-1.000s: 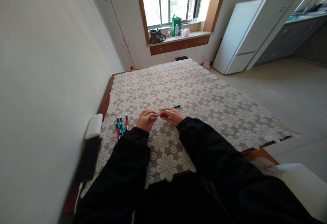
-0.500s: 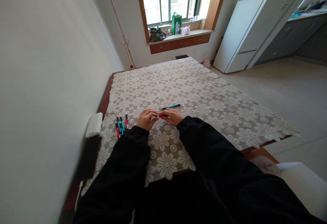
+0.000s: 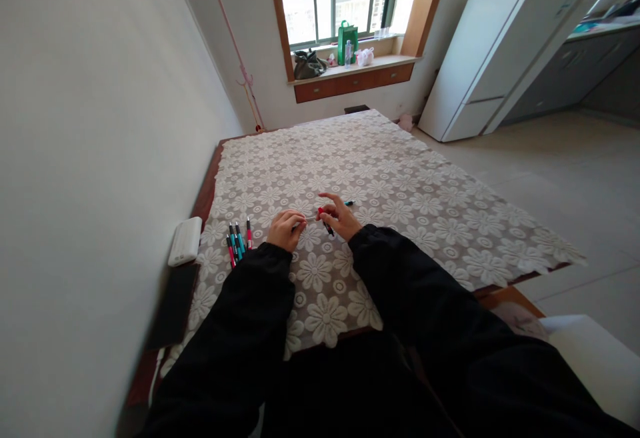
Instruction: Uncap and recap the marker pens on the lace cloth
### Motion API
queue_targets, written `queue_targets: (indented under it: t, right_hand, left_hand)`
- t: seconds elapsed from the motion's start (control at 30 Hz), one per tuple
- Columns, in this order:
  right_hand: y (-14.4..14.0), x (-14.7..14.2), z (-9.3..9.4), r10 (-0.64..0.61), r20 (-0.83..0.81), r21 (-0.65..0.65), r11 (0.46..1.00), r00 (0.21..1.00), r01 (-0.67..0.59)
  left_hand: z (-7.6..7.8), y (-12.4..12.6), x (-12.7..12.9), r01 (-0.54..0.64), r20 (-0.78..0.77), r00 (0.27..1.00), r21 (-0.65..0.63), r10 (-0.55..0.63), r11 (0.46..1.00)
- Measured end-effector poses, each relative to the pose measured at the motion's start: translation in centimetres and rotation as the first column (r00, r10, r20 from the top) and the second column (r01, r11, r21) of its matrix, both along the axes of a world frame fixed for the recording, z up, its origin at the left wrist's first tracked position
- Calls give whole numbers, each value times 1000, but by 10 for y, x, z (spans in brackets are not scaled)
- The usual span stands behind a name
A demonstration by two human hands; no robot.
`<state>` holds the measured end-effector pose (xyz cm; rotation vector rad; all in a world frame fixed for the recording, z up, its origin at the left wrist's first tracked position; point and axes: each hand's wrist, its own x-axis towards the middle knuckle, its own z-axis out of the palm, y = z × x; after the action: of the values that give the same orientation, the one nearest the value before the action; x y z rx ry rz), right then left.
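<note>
Both hands were held close together above the near part of the counter (image 3: 400, 178), which was covered by a white lace cloth (image 3: 390, 225) with a flower pattern. The left hand (image 3: 285, 229) was clenched, its fingertips pinching the pale end of a red pen (image 3: 320, 213). The right hand (image 3: 341, 217) gripped the red part of the same pen between thumb and forefinger, with the remaining fingers spread; a dark slim part projected below this hand, and whether it belonged to the pen could not be determined. The pen was held level between the two hands, just above the cloth. A teal pen (image 3: 348, 203) lay on the cloth just beyond the right hand, partly hidden by it. A group of red and teal pens (image 3: 238, 241) lay side by side to the left of the left hand. A white box (image 3: 185, 241) rested at the left edge of the counter, next to the wall.
</note>
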<state>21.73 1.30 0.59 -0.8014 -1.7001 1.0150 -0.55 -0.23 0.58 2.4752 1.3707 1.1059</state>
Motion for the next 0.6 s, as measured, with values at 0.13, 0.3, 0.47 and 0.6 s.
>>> queue_targets:
  t: [0.13, 0.3, 0.47, 0.6]
  right_hand:
    - [1, 1, 1, -30, 4, 23, 999, 1000, 30]
    - [0, 1, 1, -35, 15, 13, 999, 999, 35]
    - [2, 1, -2, -51, 54, 46, 998, 997, 49]
    - [3, 4, -3, -73, 161, 161, 986, 984, 47]
  left_hand:
    - [-4, 1, -2, -26, -5, 1000, -15, 26, 1000]
    - [-16, 6, -7, -48, -59, 997, -55, 44, 997]
    - [-24, 6, -7, -91, -133, 988, -116, 75, 989]
    - [-22, 5, -6, -94, -184, 980, -124, 70, 988]
